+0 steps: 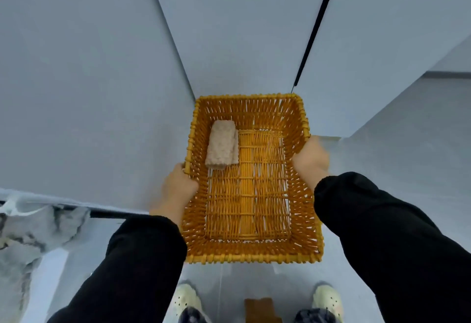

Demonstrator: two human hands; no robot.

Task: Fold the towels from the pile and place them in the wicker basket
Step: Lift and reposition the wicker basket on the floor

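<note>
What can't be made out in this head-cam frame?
Towel pile: head view, cut off by the left edge; count unreadable.
Brown object between the shoes: cut off by the bottom edge; unidentifiable.
Right hand gripping the wicker basket rim: motion-blurred; finger placement unclear.
Left hand: fingertips hidden by its own back and the basket wall.
Folded towel: lower layers hidden by its top.

No text, label, brand, number or sign can be read. The basket (252,259), the towel (221,148) in it and the shoes (186,299) carry no legible marks.
</note>
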